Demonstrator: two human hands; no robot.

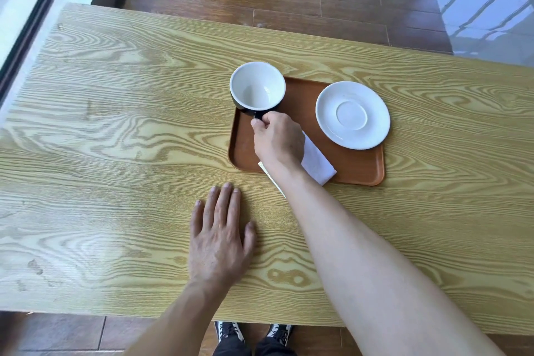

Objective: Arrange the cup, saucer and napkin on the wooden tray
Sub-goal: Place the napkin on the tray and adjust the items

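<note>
A brown wooden tray (355, 166) lies on the table, right of centre. A cup (257, 89), black outside and white inside, is at the tray's far left corner, and my right hand (278, 139) is shut on its handle. Whether the cup touches the tray I cannot tell. A white saucer (352, 114) rests on the tray's right side, empty. A folded white napkin (318, 165) lies at the tray's near edge, partly hidden under my right wrist. My left hand (221, 240) lies flat on the table, fingers spread, near the front edge.
The light wood-grain table (115, 139) stretches wide to the left of the tray. A thin pale strip (273, 179) pokes out beside my right wrist. A glass wall runs along the left, dark wooden floor lies beyond, and my shoes (254, 332) show below the table's front edge.
</note>
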